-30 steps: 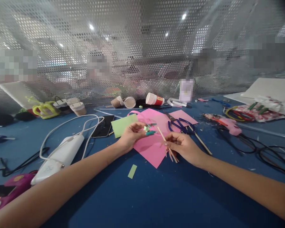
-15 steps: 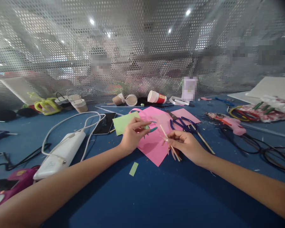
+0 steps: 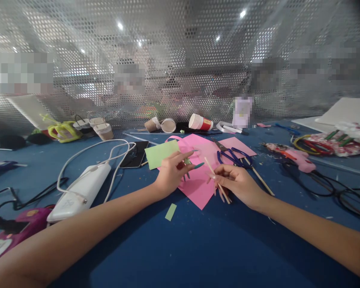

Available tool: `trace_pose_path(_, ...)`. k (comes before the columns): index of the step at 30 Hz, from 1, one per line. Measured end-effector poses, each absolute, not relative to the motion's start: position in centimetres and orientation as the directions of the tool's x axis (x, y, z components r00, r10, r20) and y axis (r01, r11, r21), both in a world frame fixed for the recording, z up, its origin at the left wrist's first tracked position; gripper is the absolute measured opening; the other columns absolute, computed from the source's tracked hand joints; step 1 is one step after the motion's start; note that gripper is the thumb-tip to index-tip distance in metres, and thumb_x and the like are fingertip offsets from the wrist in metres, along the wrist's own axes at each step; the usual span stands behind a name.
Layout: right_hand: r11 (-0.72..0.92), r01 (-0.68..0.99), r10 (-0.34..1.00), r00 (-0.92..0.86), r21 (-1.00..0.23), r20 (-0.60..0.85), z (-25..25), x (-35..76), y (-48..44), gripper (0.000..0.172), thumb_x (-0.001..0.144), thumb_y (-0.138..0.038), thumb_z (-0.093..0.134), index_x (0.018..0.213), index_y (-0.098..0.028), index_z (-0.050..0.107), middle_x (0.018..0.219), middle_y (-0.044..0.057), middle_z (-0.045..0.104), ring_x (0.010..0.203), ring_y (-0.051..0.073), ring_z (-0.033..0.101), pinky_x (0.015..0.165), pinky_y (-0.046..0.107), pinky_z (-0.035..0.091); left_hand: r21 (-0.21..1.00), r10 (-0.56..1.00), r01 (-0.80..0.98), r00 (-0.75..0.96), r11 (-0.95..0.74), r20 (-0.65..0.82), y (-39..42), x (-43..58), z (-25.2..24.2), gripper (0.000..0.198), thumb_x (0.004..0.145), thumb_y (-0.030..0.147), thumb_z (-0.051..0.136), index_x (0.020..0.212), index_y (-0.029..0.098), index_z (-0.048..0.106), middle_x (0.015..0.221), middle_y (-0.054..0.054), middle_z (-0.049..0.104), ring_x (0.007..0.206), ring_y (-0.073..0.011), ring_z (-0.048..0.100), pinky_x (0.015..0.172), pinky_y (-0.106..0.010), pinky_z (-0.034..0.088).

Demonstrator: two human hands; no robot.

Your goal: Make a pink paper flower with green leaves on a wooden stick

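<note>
My left hand (image 3: 172, 173) hovers over a pink paper sheet (image 3: 198, 185) on the blue table, fingers curled round a small green paper piece (image 3: 187, 161) that barely shows. My right hand (image 3: 238, 182) rests on the table just right of it and pinches thin wooden sticks (image 3: 217, 181) that slant up to the left. A light green paper sheet (image 3: 161, 154) lies behind the left hand. Blue-handled scissors (image 3: 233, 157) lie on the pink paper behind the right hand.
A small green paper strip (image 3: 171, 211) lies near my left forearm. A white power bank (image 3: 81, 191) with a cable, a phone (image 3: 135, 156), paper cups (image 3: 200, 122), a pink glue gun (image 3: 294, 155) with black cords, and a perforated metal screen at the back.
My left hand has turned and lowered, its fingers closing over the green piece, which showed clearly before. The right hand with the sticks has hardly moved. The view has shifted slightly.
</note>
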State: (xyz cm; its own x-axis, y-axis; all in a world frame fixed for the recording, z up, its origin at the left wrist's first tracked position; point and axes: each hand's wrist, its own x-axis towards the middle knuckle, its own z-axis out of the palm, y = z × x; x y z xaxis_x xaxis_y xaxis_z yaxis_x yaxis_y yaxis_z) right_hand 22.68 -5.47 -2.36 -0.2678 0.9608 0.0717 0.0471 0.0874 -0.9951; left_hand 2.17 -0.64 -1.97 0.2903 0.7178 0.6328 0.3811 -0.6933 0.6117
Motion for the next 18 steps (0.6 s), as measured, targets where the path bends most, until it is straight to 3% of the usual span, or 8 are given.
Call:
trace_pose_path(6, 0.079, 0.038, 0.958, -0.28, -0.996, 0.065, -2.42, 22.69, -5.5, 0.036, 0.071, -0.049, 0.071, 0.078, -0.016, 0.057, 0.058, -0.002, 0.059, 0.038, 0.008, 0.051, 0.034, 0.022, 0.04, 0.733, 0.814, 0.353, 0.267, -0.581, 0.516, -1.16, 2.3, -1.79, 0.042, 0.071, 0.029, 0.074, 0.107, 0.016, 0.057, 0.079, -0.001, 0.064, 0.052, -0.0075, 0.059, 0.05, -0.02, 0.049)
trace_pose_path(13, 0.08, 0.025, 0.954, -0.29, -0.997, 0.069, -2.47, 22.72, -5.51, 0.037, 0.071, -0.05, 0.071, 0.077, -0.017, 0.056, 0.058, -0.002, 0.06, 0.036, 0.009, 0.052, 0.032, 0.022, 0.041, 0.655, 0.769, 0.413, 0.243, -0.633, 0.591, -0.95, 2.17, -1.91, 0.021, 0.072, 0.025, 0.073, 0.09, 0.018, 0.065, 0.072, -0.001, 0.066, 0.059, -0.0096, 0.058, 0.056, -0.023, 0.05)
trace_pose_path(18, 0.078, 0.031, 0.955, -0.288, -0.996, 0.066, -2.3, 22.66, -5.6, 0.037, 0.071, -0.05, 0.07, 0.076, -0.017, 0.056, 0.058, -0.002, 0.059, 0.037, 0.008, 0.051, 0.032, 0.021, 0.041, 0.627, 0.747, 0.418, 0.252, -0.657, 0.615, -0.9, 2.08, -1.89, 0.023, 0.072, 0.03, 0.072, 0.092, 0.018, 0.07, 0.074, -0.003, 0.065, 0.058, -0.0104, 0.056, 0.056, -0.025, 0.049)
